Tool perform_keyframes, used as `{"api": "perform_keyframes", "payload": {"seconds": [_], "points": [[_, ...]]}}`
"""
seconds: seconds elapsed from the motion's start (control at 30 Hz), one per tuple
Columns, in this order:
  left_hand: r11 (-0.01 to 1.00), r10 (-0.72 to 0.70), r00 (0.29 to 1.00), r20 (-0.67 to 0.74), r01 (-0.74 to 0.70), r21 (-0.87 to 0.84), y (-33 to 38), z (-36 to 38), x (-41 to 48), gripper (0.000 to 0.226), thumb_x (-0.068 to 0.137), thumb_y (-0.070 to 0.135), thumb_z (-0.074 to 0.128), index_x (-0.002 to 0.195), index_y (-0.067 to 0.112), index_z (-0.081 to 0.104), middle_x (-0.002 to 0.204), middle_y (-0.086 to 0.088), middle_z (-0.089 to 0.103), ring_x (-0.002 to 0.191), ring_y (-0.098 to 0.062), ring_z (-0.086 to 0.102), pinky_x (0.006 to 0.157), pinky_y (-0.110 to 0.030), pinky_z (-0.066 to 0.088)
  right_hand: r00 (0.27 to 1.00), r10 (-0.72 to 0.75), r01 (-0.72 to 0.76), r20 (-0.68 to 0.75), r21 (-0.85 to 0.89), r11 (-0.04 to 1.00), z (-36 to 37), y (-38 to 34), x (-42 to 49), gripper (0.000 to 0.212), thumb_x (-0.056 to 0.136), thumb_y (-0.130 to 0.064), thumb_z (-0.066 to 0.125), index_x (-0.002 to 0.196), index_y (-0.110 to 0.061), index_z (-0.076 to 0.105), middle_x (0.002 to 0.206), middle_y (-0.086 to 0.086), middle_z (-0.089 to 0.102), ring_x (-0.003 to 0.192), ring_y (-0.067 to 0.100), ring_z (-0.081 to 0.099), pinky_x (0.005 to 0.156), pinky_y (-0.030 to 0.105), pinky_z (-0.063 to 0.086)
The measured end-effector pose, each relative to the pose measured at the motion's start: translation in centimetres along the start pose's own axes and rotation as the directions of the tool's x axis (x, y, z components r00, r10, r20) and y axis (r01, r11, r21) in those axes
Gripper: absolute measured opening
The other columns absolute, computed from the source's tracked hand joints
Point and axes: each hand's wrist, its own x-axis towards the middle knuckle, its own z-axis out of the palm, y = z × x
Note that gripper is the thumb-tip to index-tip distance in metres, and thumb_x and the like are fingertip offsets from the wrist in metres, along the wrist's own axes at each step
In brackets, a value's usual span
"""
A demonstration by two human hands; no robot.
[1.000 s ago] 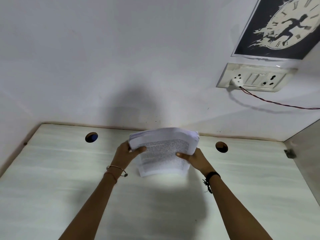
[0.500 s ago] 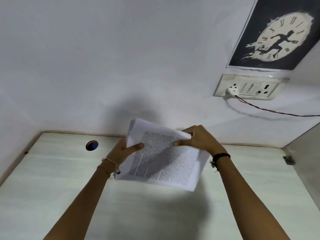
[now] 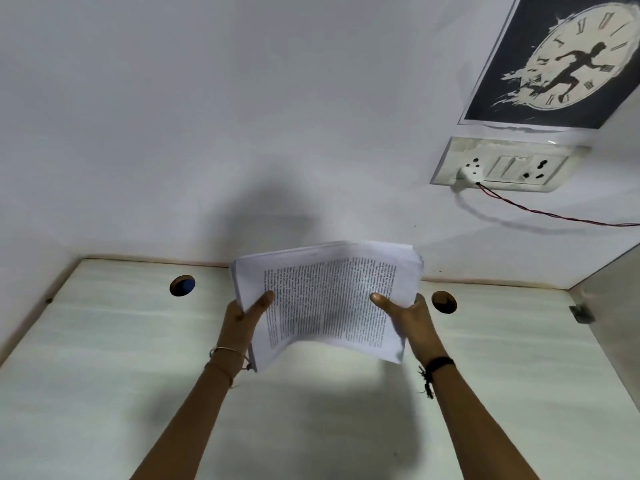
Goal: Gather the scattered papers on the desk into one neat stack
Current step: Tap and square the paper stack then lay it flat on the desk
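A thick stack of printed white papers (image 3: 329, 299) hangs in the air above the pale desk (image 3: 104, 375), its near edge sagging and its sheets slightly fanned at the top. My left hand (image 3: 244, 315) grips the stack's left edge, thumb on the top sheet. My right hand (image 3: 403, 311) grips the right edge the same way, thumb on the printed text. The fingers of both hands are hidden under the papers. No loose sheets show on the desk.
Two round cable holes (image 3: 182, 285) (image 3: 444, 301) sit near the desk's back edge. A white wall rises behind, with a switch and socket panel (image 3: 502, 164), a plugged red-black wire (image 3: 554, 213) and a clock poster (image 3: 568, 60). A side panel (image 3: 613, 306) bounds the desk on the right.
The stack was turned and tilted half a second ago, with my right hand at its top edge. Now it is level between both hands, held by its left and right edges.
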Motion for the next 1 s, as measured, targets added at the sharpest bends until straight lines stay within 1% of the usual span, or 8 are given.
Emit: {"api": "perform_keyframes", "payload": {"seconds": [0.1,0.23,0.43,0.57,0.67,0.77,0.93,1.0], "points": [[0.997,-0.033,0.997,-0.071,0.027,-0.078,-0.6,2.0,-0.4,0.005,0.086,0.017,0.065,0.085,0.022,0.062,0.085,-0.001,0.066,0.088,-0.026,0.061,0.079,-0.035,0.051,0.99,-0.061,0.062,-0.124,0.009,0.998,2.0,0.7,-0.4,0.04,0.069,-0.031,0.084,0.081,0.001,0.065,0.071,0.015,0.065,0.07,0.023,0.06,0.063,0.032,0.048],[0.999,0.008,0.998,-0.056,-0.011,-0.046,-0.3,1.7,-0.2,0.014,0.087,0.013,0.06,0.1,0.019,0.06,0.096,0.004,0.066,0.094,-0.019,0.061,0.089,-0.035,0.049,0.988,-0.102,0.116,-0.112,0.127,0.985,2.5,-0.1,-0.7,0.018,0.077,-0.003,0.075,0.077,-0.021,0.07,0.074,-0.007,0.073,0.073,0.014,0.067,0.066,0.024,0.054],[0.988,-0.069,0.997,0.03,0.064,0.143,-2.5,-0.2,-0.5,0.042,0.075,0.004,0.075,0.107,0.019,0.052,0.094,0.01,0.063,0.098,-0.018,0.058,0.064,-0.007,0.051,0.996,-0.048,0.049,0.072,-0.014,0.999,0.6,2.6,-0.3,0.035,0.075,-0.008,0.079,0.102,-0.027,0.069,0.096,-0.013,0.075,0.093,0.006,0.069,0.078,0.022,0.056],[0.934,-0.225,0.974,-0.023,0.222,0.28,-4.7,-0.7,-1.9,0.092,0.028,0.065,0.082,0.096,0.008,0.059,0.081,0.001,0.069,0.078,-0.018,0.056,0.074,-0.023,0.046,0.983,0.055,-0.043,0.173,-0.074,0.996,-0.2,5.9,-1.8,0.033,0.08,-0.018,0.076,0.112,-0.023,0.07,0.107,-0.005,0.074,0.105,0.012,0.067,0.089,0.025,0.051],[0.907,-0.273,0.957,-0.103,0.291,0.305,-5.0,-0.1,-1.6,0.062,0.077,0.025,0.074,0.122,-0.008,0.048,0.114,-0.021,0.061,0.092,-0.026,0.053,0.089,-0.036,0.042,0.984,0.041,-0.032,0.172,-0.054,0.998,0.0,6.2,-1.7,0.037,0.082,-0.015,0.073,0.119,-0.019,0.067,0.116,-0.003,0.071,0.111,0.011,0.064,0.097,0.031,0.046],[0.935,-0.191,0.978,-0.078,0.206,0.289,-4.8,-0.4,-0.9,0.052,0.081,0.005,0.068,0.126,-0.008,0.046,0.112,-0.016,0.056,0.107,-0.028,0.053,0.098,-0.031,0.04,0.983,0.024,-0.018,0.182,-0.033,0.999,0.2,5.1,-0.9,0.037,0.084,-0.01,0.071,0.12,-0.015,0.066,0.117,-0.001,0.071,0.112,0.012,0.064,0.098,0.028,0.046],[0.956,-0.162,0.987,0.02,0.152,0.251,-4.4,-1.2,-0.5,0.114,0.032,0.069,0.079,0.12,0.001,0.054,0.11,-0.007,0.06,0.104,-0.022,0.057,0.093,-0.028,0.04,0.984,0.009,-0.005,0.177,-0.027,1.0,-0.5,4.6,-0.1,0.037,0.083,-0.008,0.071,0.119,-0.014,0.067,0.115,-0.001,0.071,0.11,0.01,0.065,0.09,0.02,0.049],[0.94,-0.214,0.977,0.008,0.204,0.273,-4.5,-1.1,-0.4,0.077,0.061,0.037,0.084,0.121,-0.002,0.054,0.114,-0.011,0.061,0.111,-0.027,0.058,0.091,-0.025,0.038,0.985,0.038,-0.033,0.166,-0.032,0.999,-0.7,5.2,-0.3,0.04,0.081,-0.01,0.074,0.119,-0.018,0.067,0.115,-0.005,0.071,0.111,0.009,0.064,0.088,0.017,0.05]]}}
